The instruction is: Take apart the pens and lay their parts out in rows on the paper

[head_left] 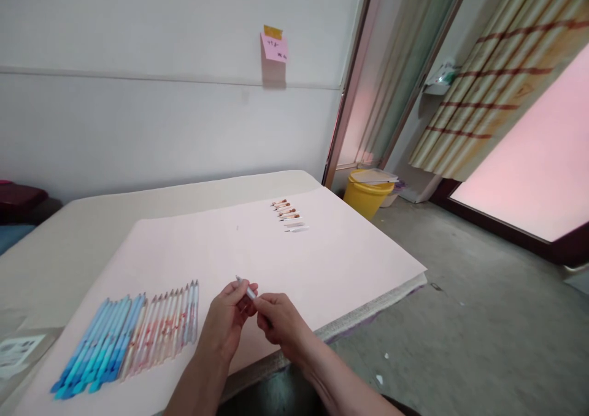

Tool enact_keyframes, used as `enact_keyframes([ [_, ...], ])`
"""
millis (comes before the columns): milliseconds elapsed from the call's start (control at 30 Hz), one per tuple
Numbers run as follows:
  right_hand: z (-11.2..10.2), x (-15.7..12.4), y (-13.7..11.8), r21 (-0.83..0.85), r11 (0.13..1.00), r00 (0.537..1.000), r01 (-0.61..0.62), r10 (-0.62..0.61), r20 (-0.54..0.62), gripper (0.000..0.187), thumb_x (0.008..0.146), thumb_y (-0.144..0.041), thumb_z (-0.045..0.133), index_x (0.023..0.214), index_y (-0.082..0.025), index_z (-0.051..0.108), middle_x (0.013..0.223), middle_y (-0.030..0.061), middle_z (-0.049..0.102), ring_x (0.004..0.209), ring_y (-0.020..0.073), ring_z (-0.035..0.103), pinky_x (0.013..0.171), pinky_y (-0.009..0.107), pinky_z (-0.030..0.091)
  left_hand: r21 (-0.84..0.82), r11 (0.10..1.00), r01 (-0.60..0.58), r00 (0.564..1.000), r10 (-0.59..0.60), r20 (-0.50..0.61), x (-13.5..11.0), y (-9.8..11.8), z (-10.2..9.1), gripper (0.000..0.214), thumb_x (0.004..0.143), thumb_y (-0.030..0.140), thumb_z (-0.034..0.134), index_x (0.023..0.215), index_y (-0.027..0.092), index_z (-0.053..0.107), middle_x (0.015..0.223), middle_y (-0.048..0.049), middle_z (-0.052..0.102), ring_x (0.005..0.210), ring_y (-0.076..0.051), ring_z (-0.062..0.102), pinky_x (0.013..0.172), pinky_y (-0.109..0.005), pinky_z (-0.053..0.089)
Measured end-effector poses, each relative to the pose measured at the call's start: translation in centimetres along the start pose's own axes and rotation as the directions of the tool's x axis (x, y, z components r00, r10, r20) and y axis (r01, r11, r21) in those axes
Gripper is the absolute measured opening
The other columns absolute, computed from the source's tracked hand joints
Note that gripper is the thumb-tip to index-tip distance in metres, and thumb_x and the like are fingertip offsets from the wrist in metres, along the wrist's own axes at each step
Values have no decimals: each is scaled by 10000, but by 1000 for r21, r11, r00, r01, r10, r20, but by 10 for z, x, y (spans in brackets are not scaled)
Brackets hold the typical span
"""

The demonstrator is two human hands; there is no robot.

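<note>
A slim, pale pen point(250, 292) is held over the near edge of the sheet, its narrow tip pointing up and to the left. My left hand point(229, 312) is closed around its upper part with thumb and fingers. At its lower end my right hand point(281, 319) pinches with thumb and forefinger, the other fingers curled in. The fingers cover much of the pen. Left of my hands, several blue pens point(99, 342) lie side by side, followed by several white-and-pink pens point(161, 327), all with tips facing away.
Several small pen-like pieces, some with brown ends point(288, 211), lie in a column farther back on the pale pink sheet point(221, 250). A yellow bucket point(365, 198) stands on the floor beyond the table. A plastic packet point(23, 351) lies at the left edge.
</note>
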State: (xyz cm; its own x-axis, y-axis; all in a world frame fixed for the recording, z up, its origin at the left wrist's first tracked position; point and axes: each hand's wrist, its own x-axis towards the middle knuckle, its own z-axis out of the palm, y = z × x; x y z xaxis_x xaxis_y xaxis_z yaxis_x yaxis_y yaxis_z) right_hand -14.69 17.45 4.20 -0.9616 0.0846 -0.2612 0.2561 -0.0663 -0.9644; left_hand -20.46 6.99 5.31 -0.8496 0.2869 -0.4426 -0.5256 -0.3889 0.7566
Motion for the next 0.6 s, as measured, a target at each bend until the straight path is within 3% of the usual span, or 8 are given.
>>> enact_keyframes([
  [100,2,-1,2,-243,956,969,163,-201,-145,217,775,-252,481,582,-158,507,480,-50,395,448,70,315,450,210,236,19,1000,-11,1000,11,-27,2,-3,0,199,673,249,707,662,144,538,678,-35,611,594,-102,576,567,-222,488],
  [200,1,-2,5,-433,874,909,221,-346,-233,176,770,-227,506,607,-164,534,524,-44,434,507,80,350,484,209,249,13,1000,-4,1000,5,-18,1,-3,1,171,697,255,686,774,139,585,790,-73,651,690,-138,620,629,-258,514],
  [300,-1,-1,4,-446,873,915,196,-326,-238,158,763,-190,501,614,-166,549,530,-39,481,517,86,384,496,206,268,-39,999,26,999,-25,38,0,-2,2,200,755,185,607,949,135,607,998,-134,655,910,-209,629,765,-338,521],
  [367,-3,-1,3,-448,874,918,189,-319,-235,163,757,-184,504,600,-165,544,522,-38,478,518,88,387,497,205,272,-49,999,24,998,-22,51,0,-2,2,206,759,132,581,962,129,613,1022,-146,652,950,-220,620,793,-346,516],
  [533,-3,1,5,-477,853,907,213,-354,-228,226,796,-300,512,616,-167,538,536,-41,440,514,85,357,484,207,245,-14,999,-45,999,45,15,2,-2,-1,92,688,170,680,708,135,597,763,-60,653,694,-127,626,660,-238,517],
  [600,-3,1,6,-470,858,910,209,-346,-228,225,796,-303,516,618,-166,532,539,-41,435,519,85,359,486,206,242,-12,1000,-21,1000,22,23,1,-2,0,103,691,192,682,730,139,602,781,-61,656,710,-134,628,658,-245,518],
])
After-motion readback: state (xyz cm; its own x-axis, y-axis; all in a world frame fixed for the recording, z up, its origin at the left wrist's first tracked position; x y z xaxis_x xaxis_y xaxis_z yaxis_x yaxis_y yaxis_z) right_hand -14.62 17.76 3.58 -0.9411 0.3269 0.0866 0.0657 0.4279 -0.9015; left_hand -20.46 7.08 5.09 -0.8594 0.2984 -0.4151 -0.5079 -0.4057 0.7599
